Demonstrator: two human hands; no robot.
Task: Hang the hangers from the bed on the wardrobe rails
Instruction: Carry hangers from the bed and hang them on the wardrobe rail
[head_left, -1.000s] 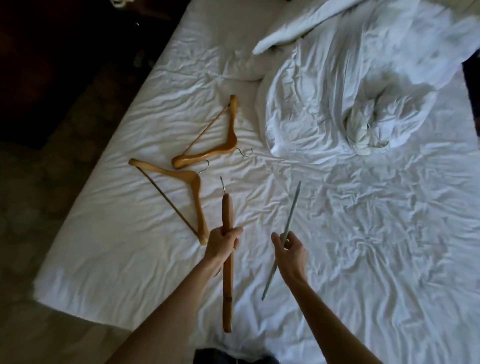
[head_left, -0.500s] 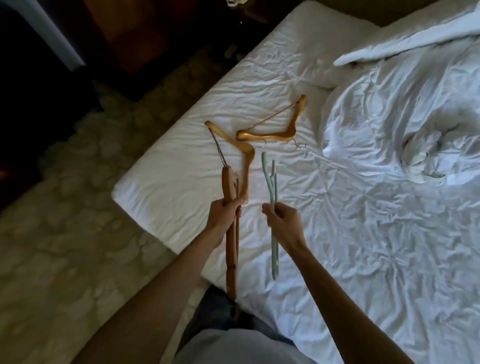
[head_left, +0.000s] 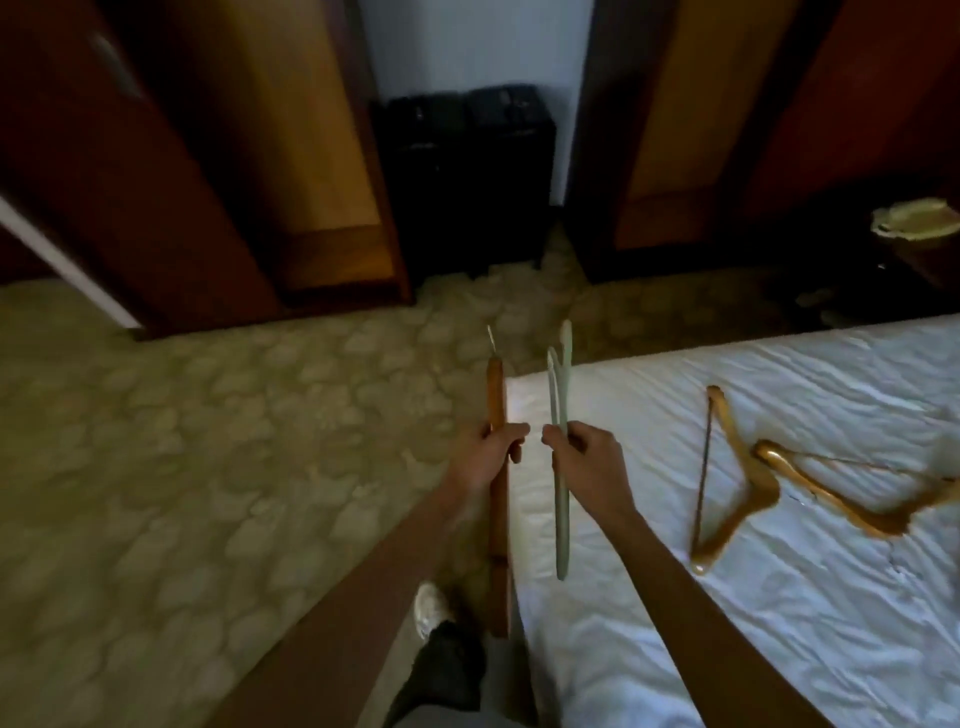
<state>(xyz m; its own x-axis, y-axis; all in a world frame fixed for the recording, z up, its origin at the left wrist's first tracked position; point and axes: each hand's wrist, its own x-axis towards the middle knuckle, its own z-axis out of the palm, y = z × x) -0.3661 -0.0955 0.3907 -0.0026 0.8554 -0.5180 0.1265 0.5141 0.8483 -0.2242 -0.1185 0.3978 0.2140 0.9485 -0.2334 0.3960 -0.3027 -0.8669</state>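
My left hand (head_left: 488, 451) grips a wooden hanger (head_left: 497, 395) seen edge-on, its metal hook pointing away from me. My right hand (head_left: 587, 457) grips a pale green hanger (head_left: 560, 364), also edge-on. Both hangers are held over the corner of the bed (head_left: 779, 623). Two more wooden hangers lie on the white sheet to the right: one (head_left: 727, 483) nearer me, the other (head_left: 841, 493) partly crossing it. An open wardrobe (head_left: 322, 156) stands ahead on the left and a second open wardrobe (head_left: 685, 130) ahead on the right. No rails are visible.
Patterned carpet (head_left: 208, 467) covers the floor between me and the wardrobes. A dark suitcase (head_left: 467, 171) stands against the wall between them. A dark side table (head_left: 914, 244) with a pale object sits at the far right. My shoe (head_left: 431, 608) shows below.
The view has swung left from the bed toward the wardrobes. Both hands still hold their hangers, now closer together, and the two hangers on the sheet have shifted to the right of the view.
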